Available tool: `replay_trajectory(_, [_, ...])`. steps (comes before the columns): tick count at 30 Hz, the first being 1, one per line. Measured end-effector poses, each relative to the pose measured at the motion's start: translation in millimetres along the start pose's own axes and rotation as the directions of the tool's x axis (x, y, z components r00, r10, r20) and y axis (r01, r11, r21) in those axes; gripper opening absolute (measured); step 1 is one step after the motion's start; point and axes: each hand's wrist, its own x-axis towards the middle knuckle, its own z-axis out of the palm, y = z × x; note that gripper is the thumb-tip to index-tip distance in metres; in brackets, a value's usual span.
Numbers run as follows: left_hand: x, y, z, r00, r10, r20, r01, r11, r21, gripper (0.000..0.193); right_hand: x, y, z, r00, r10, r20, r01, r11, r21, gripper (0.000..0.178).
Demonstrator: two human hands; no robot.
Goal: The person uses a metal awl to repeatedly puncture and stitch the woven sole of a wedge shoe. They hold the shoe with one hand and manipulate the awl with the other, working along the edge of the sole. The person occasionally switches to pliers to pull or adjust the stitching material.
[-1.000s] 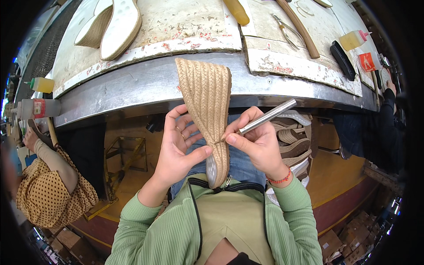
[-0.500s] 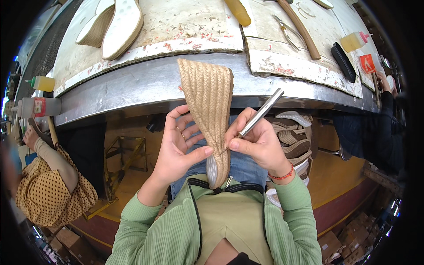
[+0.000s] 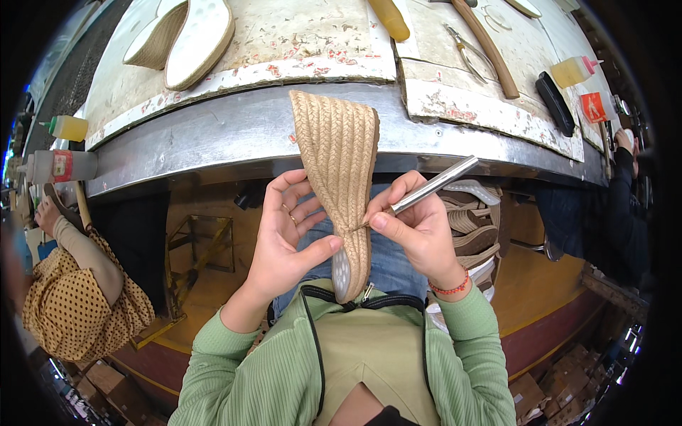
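A tall wedge shoe sole (image 3: 337, 145) wrapped in braided tan rope stands between my hands, its narrow end at my lap and its thick end over the metal table edge. My left hand (image 3: 288, 231) steadies the sole from the left, thumb on its narrow part and fingers curved loosely at its side. In my right hand (image 3: 419, 231) is a metal-handled awl (image 3: 437, 183), slanting up to the right. The awl's thin tip meets the braid near the narrow part; whether it has gone under the rope, I cannot tell.
White-topped wedge soles (image 3: 202, 46) lie at the back left of the table. Pliers (image 3: 469, 53), a wooden-handled hammer (image 3: 490, 53), a black brush (image 3: 554, 103) and glue bottles (image 3: 572, 71) lie to the right. More soles (image 3: 472, 238) are stacked below. A co-worker (image 3: 85, 284) sits at left.
My right hand has moved slightly up and right, and the awl handle has tipped lower toward the right. My left hand and the sole stay nearly in place.
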Motion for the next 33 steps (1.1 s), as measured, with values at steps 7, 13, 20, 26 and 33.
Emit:
replay_trajectory(7, [-4.5,2.2,-1.7,0.936,0.349,-0.046,-0.291,0.841,0.457,0.044,1.3,-5.7,1.9,1.0,0.005,0.023,-0.002,0.994,-0.109,0.024])
replay_trajectory(13, [-9.1,14.5,9.1,0.912,0.406,0.053,-0.338,0.674,0.657,0.015,0.6,-7.6,6.8,1.0,-0.021,0.005,0.021,0.981,-0.195,0.029])
replay_trajectory(20, [-3.7,20.5,11.1,0.905,0.406,0.124,-0.374,0.627,0.683,0.013,-3.8,-9.7,7.5,0.99,-0.114,0.076,0.135,0.911,-0.391,0.021])
replay_trajectory(26, [-5.9,21.2,13.4,0.931,0.348,0.109,-0.315,0.617,0.721,0.009,-7.5,-7.1,9.5,0.992,-0.128,-0.023,0.119,0.965,-0.233,0.022])
replay_trajectory(33, [-8.0,20.0,14.4,0.922,0.363,0.136,-0.342,0.593,0.729,0.01,-11.5,-4.9,7.5,0.991,-0.129,-0.041,0.123,0.984,-0.13,0.024])
